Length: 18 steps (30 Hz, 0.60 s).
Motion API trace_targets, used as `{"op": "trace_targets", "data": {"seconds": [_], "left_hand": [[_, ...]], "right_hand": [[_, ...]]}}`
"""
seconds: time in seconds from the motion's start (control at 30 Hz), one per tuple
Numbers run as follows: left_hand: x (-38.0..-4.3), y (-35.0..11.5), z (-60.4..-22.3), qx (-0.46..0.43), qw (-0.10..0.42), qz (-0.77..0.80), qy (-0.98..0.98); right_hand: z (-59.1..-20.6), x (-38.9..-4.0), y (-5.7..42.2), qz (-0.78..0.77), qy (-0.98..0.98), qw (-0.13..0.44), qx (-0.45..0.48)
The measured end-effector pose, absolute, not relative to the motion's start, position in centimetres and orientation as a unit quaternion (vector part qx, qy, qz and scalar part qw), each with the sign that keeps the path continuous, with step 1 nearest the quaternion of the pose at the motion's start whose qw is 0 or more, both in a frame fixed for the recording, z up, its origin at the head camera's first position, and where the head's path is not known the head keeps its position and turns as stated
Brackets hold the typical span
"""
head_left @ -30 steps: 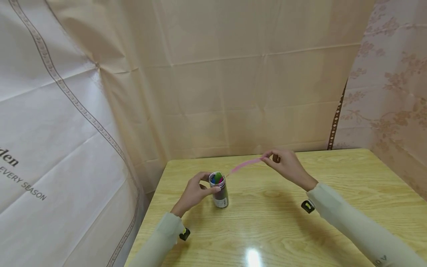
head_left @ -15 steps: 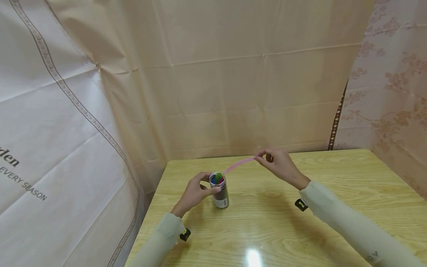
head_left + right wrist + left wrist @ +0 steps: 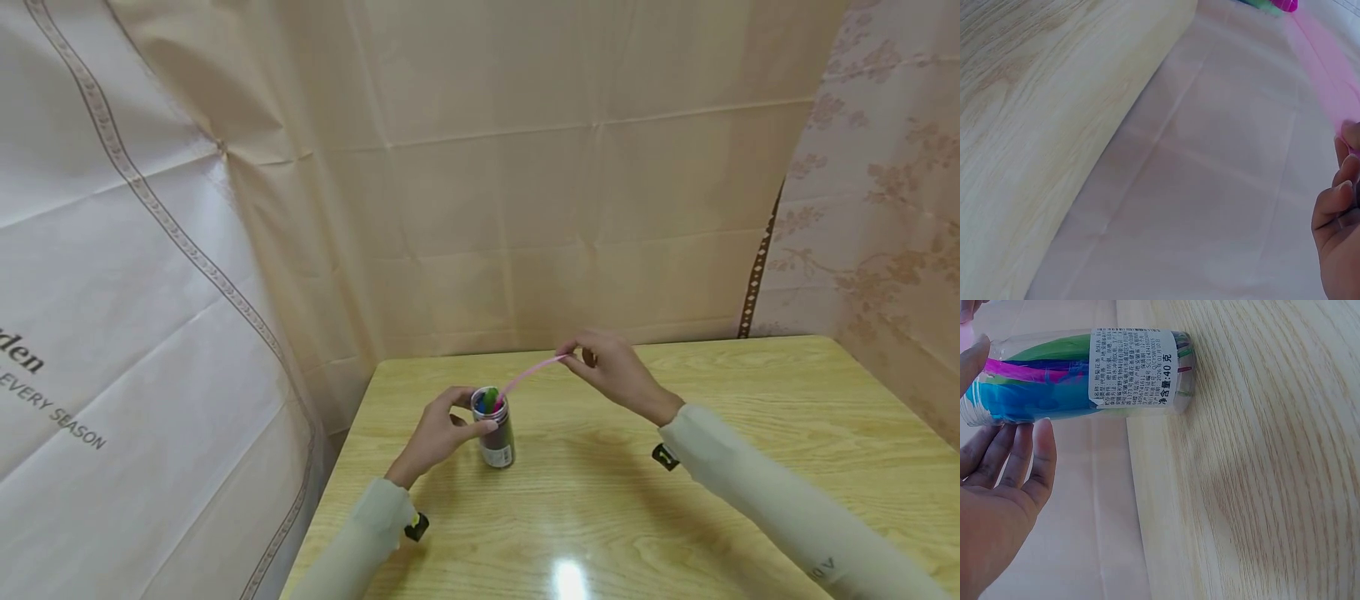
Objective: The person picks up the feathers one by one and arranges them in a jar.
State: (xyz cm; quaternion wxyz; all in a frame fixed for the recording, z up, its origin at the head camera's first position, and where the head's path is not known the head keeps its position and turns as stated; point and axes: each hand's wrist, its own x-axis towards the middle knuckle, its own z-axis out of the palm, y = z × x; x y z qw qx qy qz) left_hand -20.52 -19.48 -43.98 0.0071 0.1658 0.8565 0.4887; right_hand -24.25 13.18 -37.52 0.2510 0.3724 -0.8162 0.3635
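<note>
A clear jar (image 3: 497, 446) with a white printed label stands upright on the table. Green, blue and magenta feathers (image 3: 1035, 394) fill it, their thin stems toward its base. My left hand (image 3: 435, 429) grips it near the mouth, thumb on one side and fingers on the other. To the right and a little higher, my right hand (image 3: 618, 375) pinches one end of a long pink feather (image 3: 531, 371). That feather arches down to the left, its lower end at the jar's mouth. In the right wrist view the pink feather (image 3: 1322, 65) looks thin and translucent.
The pale wood-grain table (image 3: 600, 517) ends at a back edge just behind the hands. Beige cloth (image 3: 480, 208) hangs behind it, with white printed cloth (image 3: 150, 333) on the left and flower-patterned cloth (image 3: 900, 208) on the right.
My right hand has moved left toward the jar, bringing the pink feather's lower end from outside the rim to the jar's mouth. The left hand and jar have stayed in place.
</note>
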Motion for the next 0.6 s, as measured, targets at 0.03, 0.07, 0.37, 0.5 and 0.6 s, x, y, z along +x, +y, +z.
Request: {"op": "trace_targets", "data": {"seconds": [0.03,0.07,0.37,0.5,0.6], "left_hand": [[-20.5,-19.5,-44.0,0.165,0.008,0.489,0.856],[-20.5,-19.5,-44.0,0.164,0.008,0.489,0.857],[-20.5,-19.4,-43.9,0.16,0.012,0.492,0.856],[-20.5,-19.4,-43.9,0.158,0.015,0.493,0.856],[-20.5,-19.3,-43.8,0.16,0.012,0.492,0.856]], "right_hand": [[-37.5,-24.3,13.0,0.359,-0.813,0.256,0.38],[-37.5,-24.3,12.9,0.355,-0.809,0.261,0.388],[-37.8,-24.7,11.5,0.333,-0.784,0.275,0.446],[-37.9,-24.6,10.8,0.332,-0.776,0.263,0.468],[-38.0,-24.4,10.3,0.334,-0.775,0.249,0.476]]}}
